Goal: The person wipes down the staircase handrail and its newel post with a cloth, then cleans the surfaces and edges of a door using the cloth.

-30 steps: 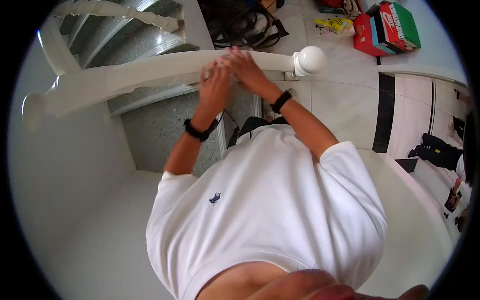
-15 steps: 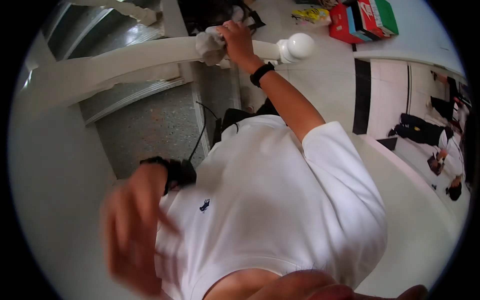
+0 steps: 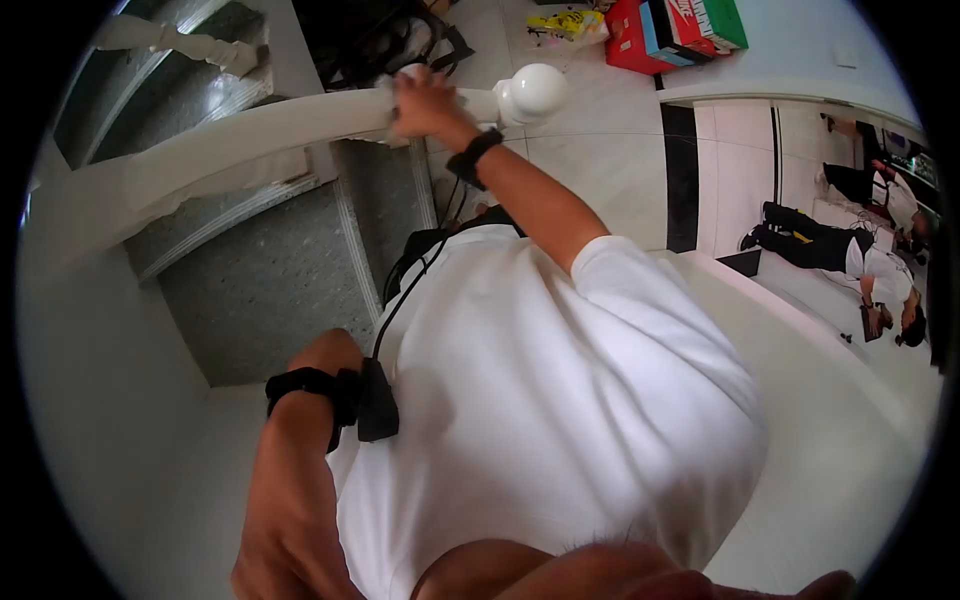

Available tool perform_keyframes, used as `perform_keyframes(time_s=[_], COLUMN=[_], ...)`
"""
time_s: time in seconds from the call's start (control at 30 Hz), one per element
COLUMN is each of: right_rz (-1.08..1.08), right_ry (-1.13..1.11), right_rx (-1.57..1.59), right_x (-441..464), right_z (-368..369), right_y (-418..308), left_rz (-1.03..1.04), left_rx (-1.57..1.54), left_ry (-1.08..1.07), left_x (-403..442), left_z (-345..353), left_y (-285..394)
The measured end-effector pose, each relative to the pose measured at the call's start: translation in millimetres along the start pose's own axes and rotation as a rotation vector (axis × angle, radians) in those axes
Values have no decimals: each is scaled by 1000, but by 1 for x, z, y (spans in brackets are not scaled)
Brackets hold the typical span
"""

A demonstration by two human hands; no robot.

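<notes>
Well, the right hand [image 3: 428, 106], fingers curled, holds pale cloth [image 3: 411, 71] on a smooth, rounded rail [image 3: 270, 122]; left hand [image 3: 285, 555], I can't tell

A: Identify the floor [image 3: 590, 115] and its load.
B: Pale tiles; red, blue, black and green boxes [image 3: 675, 38] stand grouped on it; a yellow packet [image 3: 568, 24] lies just beside them; dark cables [image 3: 375, 40] lie heaped nearer the handrail [image 3: 270, 125].
A: The handrail's load?
B: The right hand [image 3: 428, 106], on top.
</notes>
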State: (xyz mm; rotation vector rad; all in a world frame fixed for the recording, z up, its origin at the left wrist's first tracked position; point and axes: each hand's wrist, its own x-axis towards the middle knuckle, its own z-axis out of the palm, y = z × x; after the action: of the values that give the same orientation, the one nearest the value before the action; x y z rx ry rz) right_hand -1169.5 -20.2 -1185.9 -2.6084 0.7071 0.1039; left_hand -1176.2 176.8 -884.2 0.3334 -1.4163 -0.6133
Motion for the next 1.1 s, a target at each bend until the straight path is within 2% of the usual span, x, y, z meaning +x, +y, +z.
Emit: perform_keyframes(time_s=[0.1, 0.17, 0.27, 0.37, 0.43, 0.5, 0.53, 0.6, 0.67, 0.7, 0.77, 0.87, 0.97, 1.1], right_rz=[-82, -300, -328, -299, -158, -48, -72, 126, 82, 65, -70, -306, -340, -260], right_ry=[-25, 116, 244, 284, 159, 106, 109, -82, -141, -207, -79, 213, 203, 145], right_rx=[89, 211, 227, 275, 140, 193, 185, 89, 89, 95, 138, 80, 134, 244], right_x=[11, 14, 5, 7, -6, -13, -11, -9, 2, 3, -4, -12, -18, -17], right_z=[-15, -13, -2, 18, 11, 15, 17, 20, 9, 4, -7, -6, -12, -2], right_y=[-32, -39, -25, 21, 52, 81, 92, 103, 89, 79, 43, 2, -6, 41], left_rz=[35, 59, 106, 184, 257, 363, 418, 522, 652, 654, 1148, 630, 481, 389], left_rx=[-35, -56, -86, -92, -102, -110, -113, -136, -147, -145, 441, 128, 115, 112], left_ry=[-16, -26, -29, -29, -29, -32, -40, -53, -62, -62, 159, -7, -1, 12], left_x=[7, 11, 18, 29, 40, 51, 56, 68, 78, 86, 93, 84, 70, 65], left_z=[6, 9, 13, 15, 23, 28, 31, 37, 44, 48, 59, 48, 48, 54], left_y=[-5, -7, -11, -17, -22, -24, -25, -28, -31, -33, -34, -48, -53, -60])
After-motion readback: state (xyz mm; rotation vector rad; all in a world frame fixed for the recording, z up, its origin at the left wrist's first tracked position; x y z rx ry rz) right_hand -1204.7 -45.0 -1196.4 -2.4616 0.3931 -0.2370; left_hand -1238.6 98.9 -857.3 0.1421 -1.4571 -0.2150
